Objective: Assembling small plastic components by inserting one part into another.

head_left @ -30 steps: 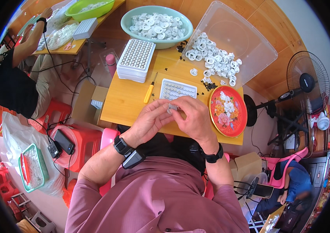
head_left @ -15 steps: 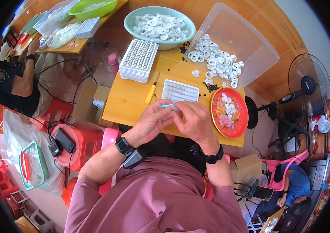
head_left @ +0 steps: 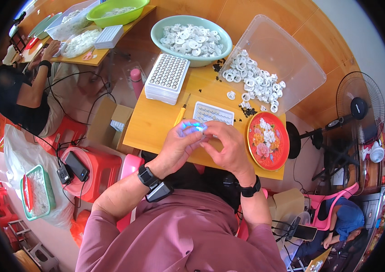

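Near the table's front edge, both my hands pinch one small part glowing bright blue [head_left: 200, 128]. My left hand [head_left: 181, 144] has its fingers closed on one side of it, palm partly turned up, with blue light falling on the fingers. My right hand [head_left: 228, 147] grips the other side between thumb and forefinger. Much of the part is hidden by the fingers. Just beyond my hands lies a white tray [head_left: 229, 116] of small round metal cells, partly covered by them. A yellow-handled screwdriver [head_left: 180, 116] lies left of that tray.
A stack of white trays of round cells [head_left: 167, 79] stands behind. A pale green basin [head_left: 154, 38] and a clear bin [head_left: 292, 59] hold white plastic parts. Small black pieces [head_left: 246, 109] are scattered about. At right sits a red floral tray [head_left: 278, 156]. Other people sit left and right.
The small part now glows much brighter blue, lighting my left fingers. My right hand has shifted slightly, its thumb and forefinger more bent around the part. The view has tilted a little.
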`<state>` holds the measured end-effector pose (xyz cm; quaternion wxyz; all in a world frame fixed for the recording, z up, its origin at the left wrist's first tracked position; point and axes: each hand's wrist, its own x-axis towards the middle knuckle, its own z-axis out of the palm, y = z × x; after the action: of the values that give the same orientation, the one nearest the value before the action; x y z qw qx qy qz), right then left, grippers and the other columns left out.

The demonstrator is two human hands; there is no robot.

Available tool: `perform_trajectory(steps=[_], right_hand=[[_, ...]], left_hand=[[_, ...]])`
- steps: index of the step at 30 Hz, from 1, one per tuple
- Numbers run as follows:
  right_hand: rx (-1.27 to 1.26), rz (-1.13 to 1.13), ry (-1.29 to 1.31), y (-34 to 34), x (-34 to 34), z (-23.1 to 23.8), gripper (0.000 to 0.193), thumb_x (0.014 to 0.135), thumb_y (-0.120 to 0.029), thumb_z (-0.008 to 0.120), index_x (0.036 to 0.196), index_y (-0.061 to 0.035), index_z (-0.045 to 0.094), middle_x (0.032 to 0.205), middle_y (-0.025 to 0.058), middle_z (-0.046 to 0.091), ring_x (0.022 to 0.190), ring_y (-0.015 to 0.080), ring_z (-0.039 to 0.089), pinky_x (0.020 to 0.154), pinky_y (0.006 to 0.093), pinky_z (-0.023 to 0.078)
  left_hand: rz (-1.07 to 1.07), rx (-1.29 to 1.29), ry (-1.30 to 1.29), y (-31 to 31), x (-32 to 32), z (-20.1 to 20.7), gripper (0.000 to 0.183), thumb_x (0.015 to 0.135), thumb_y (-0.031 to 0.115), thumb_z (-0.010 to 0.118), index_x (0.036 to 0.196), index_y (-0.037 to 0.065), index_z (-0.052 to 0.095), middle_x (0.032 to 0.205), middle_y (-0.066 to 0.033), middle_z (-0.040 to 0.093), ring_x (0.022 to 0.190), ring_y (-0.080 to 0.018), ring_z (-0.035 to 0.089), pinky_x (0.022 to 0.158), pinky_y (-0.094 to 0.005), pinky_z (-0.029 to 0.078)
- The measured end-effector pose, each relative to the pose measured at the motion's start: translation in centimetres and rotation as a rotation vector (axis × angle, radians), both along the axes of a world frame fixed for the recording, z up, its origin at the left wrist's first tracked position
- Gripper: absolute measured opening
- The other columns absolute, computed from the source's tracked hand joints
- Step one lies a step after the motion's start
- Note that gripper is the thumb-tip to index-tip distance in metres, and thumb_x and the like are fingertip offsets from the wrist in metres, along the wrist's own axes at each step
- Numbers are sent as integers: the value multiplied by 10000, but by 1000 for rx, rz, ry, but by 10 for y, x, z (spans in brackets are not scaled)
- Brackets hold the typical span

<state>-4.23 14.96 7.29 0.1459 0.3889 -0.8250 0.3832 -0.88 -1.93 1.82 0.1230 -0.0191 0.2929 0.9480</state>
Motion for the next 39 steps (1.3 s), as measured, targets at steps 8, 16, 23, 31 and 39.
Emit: perform_trajectory(steps=[8,16,23,31,39], right_hand=[[15,-85,127,-8,2,-8,249,742,-35,745,966,-65,639,1042,121,702,921,329,680,783,401,537],[70,-120,299,-11,11,-7,267,711,-53,757,953,-68,643,974,94,710,781,281,681,667,378,506],[-82,-115,-214,0,3,2,251,780,-67,732,1028,-58,695,913,108,707,820,302,688,741,374,530],[86,-207,-424,-7,-62,64,114,859,-57,680,944,-1,733,896,119,742,776,149,688,704,301,531],[241,-391,-262,32,-165,37,237,808,-121,703,1022,-24,720,920,150,731,827,258,706,749,365,534]], left_hand=[[61,-22,-54,2,0,3,264,946,64,642,1185,67,530,1135,-56,622,1066,-167,617,946,-333,518],[31,8,-72,4,8,-5,282,976,92,618,1217,27,486,1113,-112,639,1029,-187,640,925,-325,529],[-43,32,-61,2,7,0,310,992,131,602,1256,41,467,1144,-128,634,1057,-207,651,933,-334,543],[-85,38,-115,2,4,-4,264,1016,221,574,1219,66,507,1160,-132,650,968,-222,692,876,-326,560],[-89,-13,-97,-4,2,-5,224,1019,239,569,1169,73,559,1081,-113,685,916,-197,695,823,-301,555]])
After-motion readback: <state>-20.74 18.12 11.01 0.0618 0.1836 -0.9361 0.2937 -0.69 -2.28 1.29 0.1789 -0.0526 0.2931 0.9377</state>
